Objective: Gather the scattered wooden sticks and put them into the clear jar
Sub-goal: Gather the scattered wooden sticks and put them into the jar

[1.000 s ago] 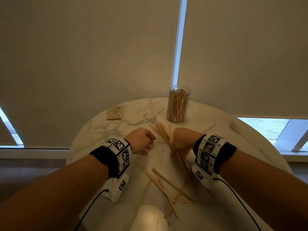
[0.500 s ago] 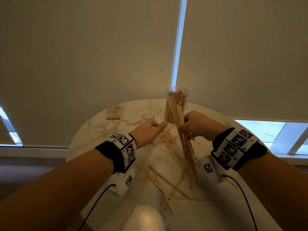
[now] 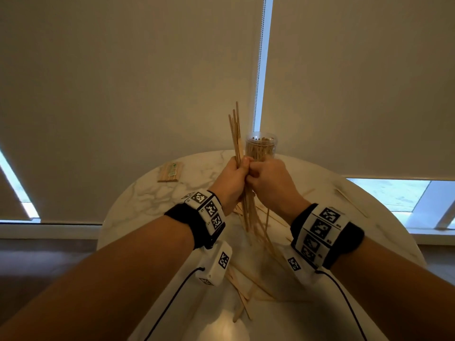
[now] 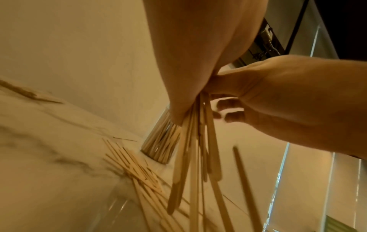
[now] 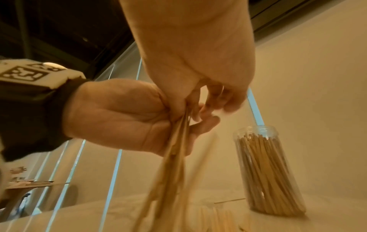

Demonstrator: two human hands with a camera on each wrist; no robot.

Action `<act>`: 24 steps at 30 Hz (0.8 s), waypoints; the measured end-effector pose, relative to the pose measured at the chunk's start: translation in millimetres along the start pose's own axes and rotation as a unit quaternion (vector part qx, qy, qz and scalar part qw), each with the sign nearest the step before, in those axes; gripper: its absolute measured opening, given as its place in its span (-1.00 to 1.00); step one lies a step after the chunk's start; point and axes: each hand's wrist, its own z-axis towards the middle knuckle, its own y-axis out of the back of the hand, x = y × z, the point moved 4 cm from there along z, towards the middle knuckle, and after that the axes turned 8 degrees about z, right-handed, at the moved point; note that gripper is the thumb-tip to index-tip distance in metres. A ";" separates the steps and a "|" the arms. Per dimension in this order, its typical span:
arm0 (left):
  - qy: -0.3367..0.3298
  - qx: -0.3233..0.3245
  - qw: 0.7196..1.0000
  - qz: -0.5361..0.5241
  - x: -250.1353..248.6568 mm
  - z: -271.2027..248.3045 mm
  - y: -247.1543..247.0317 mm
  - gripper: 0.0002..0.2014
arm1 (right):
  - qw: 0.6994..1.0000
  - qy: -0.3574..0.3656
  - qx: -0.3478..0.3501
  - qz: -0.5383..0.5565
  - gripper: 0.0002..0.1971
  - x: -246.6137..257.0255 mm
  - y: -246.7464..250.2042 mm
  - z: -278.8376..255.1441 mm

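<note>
A bundle of long wooden sticks stands nearly upright above the marble table, just in front of the clear jar. My left hand grips the bundle around its middle. My right hand pinches the same bundle from the right, touching the left hand. From the left wrist, the sticks fan out below the palm, with the jar behind them. The right wrist view shows my fingers curled at the sticks. The jar is packed with upright sticks.
Several loose sticks lie on the table below my wrists, and another heap lies near the jar's foot. A banded packet of sticks sits at the back left. One stick lies near the right rim. Blinds hang close behind.
My right hand lifted the bundle off the table and stood it upright. The left hand, empty before, rose to meet it and now grips the bundle too.
</note>
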 end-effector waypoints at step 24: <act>-0.059 -0.096 0.971 -0.210 -41.4 5.6 58.2 -0.75 | 0.972 -0.066 0.225 0.035 -0.91 22.8 -29.3 -39.7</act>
